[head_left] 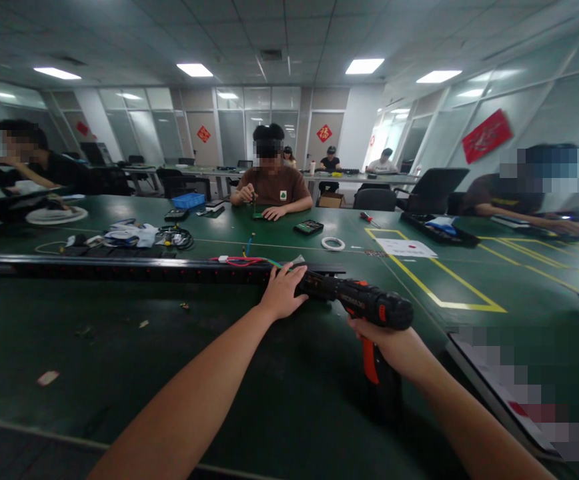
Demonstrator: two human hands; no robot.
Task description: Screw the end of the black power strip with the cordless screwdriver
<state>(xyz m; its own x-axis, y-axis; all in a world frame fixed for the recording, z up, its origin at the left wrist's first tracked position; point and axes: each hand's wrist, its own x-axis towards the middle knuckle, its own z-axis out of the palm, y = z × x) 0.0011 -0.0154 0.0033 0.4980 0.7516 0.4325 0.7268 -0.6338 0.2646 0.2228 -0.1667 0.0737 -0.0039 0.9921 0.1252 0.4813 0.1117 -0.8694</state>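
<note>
A long black bar (134,270) lies across the green table, with small red marks spaced along its near side. My left hand (283,291) grips it near its right end, fingers over the top and thumb towards me. My right hand (392,343) is wrapped round the handle of a black and orange cordless drill (377,303). The drill lies level, its front end pointing left at the bar's end beside my left thumb. Whether its tip touches a screw is hidden. Red wires (242,261) with a white connector and a green wire rest on top of the bar.
Behind the bar lie bundled cables (177,237), a roll of white tape (333,244), a black case (309,227) and a screwdriver (367,218). Yellow tape (462,305) marks the table at right. A co-worker (272,180) sits opposite; others sit left and right.
</note>
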